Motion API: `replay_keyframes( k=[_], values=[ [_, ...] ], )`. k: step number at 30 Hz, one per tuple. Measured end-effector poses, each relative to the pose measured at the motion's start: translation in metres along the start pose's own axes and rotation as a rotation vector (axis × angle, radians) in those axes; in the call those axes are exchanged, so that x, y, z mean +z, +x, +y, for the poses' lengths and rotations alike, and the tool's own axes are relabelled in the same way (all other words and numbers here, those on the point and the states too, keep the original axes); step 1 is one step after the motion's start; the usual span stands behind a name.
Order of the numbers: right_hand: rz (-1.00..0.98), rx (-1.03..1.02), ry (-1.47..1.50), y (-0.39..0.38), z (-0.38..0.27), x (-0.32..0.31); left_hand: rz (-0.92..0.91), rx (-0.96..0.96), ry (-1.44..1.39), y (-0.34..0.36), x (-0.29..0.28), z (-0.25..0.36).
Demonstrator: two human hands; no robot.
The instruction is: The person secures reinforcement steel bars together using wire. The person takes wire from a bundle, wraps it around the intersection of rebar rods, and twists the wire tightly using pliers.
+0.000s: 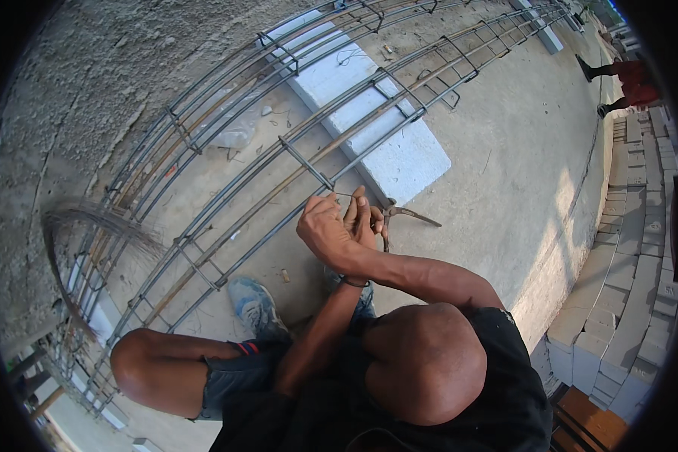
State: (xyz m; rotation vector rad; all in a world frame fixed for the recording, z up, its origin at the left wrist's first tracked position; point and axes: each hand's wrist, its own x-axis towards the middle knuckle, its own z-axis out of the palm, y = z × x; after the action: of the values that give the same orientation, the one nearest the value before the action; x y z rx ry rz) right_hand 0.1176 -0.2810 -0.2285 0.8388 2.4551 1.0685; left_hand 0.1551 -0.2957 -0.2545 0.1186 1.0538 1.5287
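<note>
Right hand (330, 232) and left hand (362, 222): our fingers bend close; what they pinch, we cannot tell.
Pincers (416, 217): metal, three o'clock from hands.
Cage (306, 162): thin steel bars, eight to one o'clock.
Plastic film (235, 134): crumpled, ten o'clock.

The left hand (365, 224) is partly covered by the right hand (325, 232); its palm is out of sight, and its wrist passes beneath the right forearm (429, 277); the fine wire (343, 193) at the fingertips is too small to trace; the gripping end of the pincers (414, 217) cannot be made out beside the fingers; the right shoe (364, 303) is largely obscured by arm and knee; steel bars interrupt the view of the white slab (410, 162); the bystander's upper body, above the red clothing (639, 83), is cut off by the dark rim, as is a brown object (599, 416) of indeterminable kind.
</note>
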Motion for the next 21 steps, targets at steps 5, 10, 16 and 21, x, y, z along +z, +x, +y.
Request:
replay_keyframes(
  k=[5, 10, 16, 21],
  values=[
    [0.13, -0.04, 1.075, 0.01, 0.061, 0.016, -0.051, 0.227, 0.385, -0.003, -0.026, 0.006],
    [-0.44, 0.524, 1.396, -0.057, 0.116, 0.086, 0.047, -0.079, 0.397, -0.017, -0.014, 0.04],
    [-0.229, 0.621, 1.127, -0.143, 0.026, 0.121, 0.276, -0.234, 0.018, -0.003, -0.022, 0.068],
    [-0.073, 0.787, 1.05, -0.147, 0.007, 0.14, 0.234, -0.301, -0.041, 0.006, -0.027, 0.052]
  ],
)
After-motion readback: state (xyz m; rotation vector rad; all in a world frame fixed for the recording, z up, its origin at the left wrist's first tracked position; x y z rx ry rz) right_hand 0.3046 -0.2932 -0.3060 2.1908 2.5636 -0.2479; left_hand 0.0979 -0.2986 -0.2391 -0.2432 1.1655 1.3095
